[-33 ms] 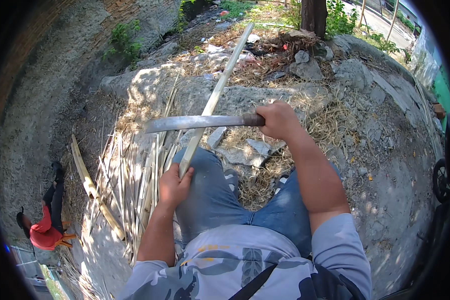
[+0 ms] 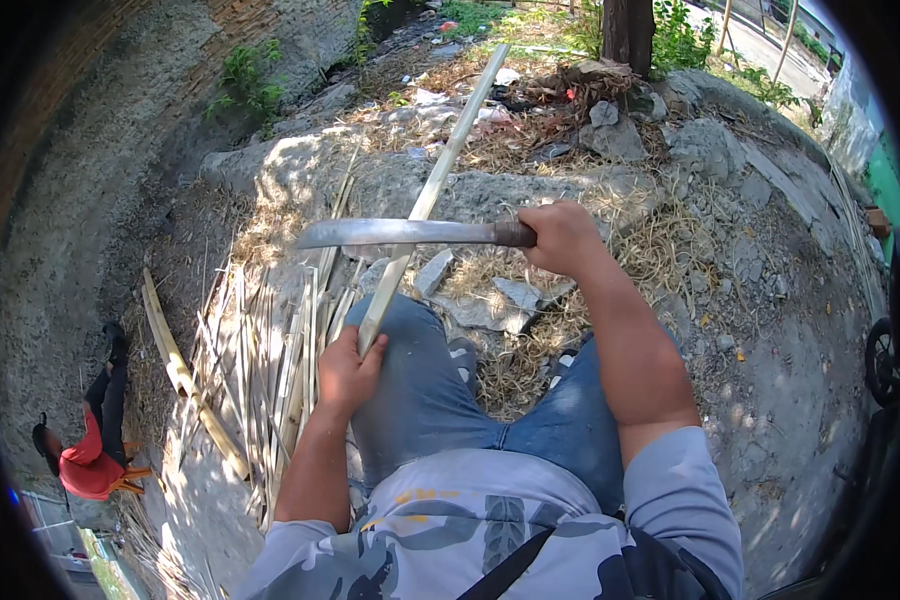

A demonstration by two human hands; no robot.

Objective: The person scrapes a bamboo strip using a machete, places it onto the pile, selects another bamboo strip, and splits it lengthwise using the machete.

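My left hand (image 2: pixel 349 372) is closed around the near end of a long pale bamboo strip (image 2: pixel 438 178), beside my left knee. The strip slants away from me, its far end up towards the littered ground. In my right hand (image 2: pixel 560 238) is the dark handle of a machete (image 2: pixel 400 233), fingers wrapped round it. Its long, slightly curved blade points left and lies across the strip, a little beyond my knees. Whether the edge touches or bites into the strip I cannot tell.
Many split bamboo strips (image 2: pixel 285 370) lie to my left, alongside a thicker bamboo pole (image 2: pixel 185 375). Curled shavings (image 2: pixel 660 255) and broken stone slabs (image 2: pixel 485 308) cover the ground ahead. A person in red (image 2: pixel 92 465) sits at far left. A tree trunk (image 2: pixel 627 38) stands beyond.
The machete and my right hand have shifted slightly away from me and to the right. My left hand and the bamboo strip look unmoved.
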